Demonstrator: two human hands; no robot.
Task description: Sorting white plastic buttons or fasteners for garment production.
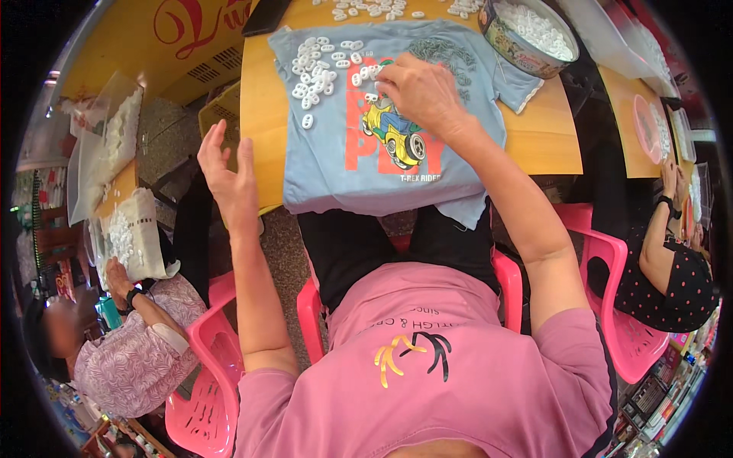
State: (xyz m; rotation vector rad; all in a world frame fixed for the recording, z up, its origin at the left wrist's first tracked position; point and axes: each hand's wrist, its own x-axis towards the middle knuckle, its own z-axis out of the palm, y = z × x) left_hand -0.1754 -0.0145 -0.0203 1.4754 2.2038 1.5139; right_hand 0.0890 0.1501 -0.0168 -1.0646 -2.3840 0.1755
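A light blue printed T-shirt is spread over the table in front of me. Small white oval plastic pieces with holes lie loosely heaped on its upper left part. Over the shirt's middle, my right hand is bent with thumb and fingertips drawn together, right beside a few of these pieces. What sits between the fingertips is hidden. A pile of small grey-green metal bits rests just beyond that hand. My left hand is raised off the table's left edge, fingers apart, holding nothing.
A round tin full of white pieces stands at the table's back right. More white pieces lie along the far edge, near a dark flat object. People work on pink chairs at both sides.
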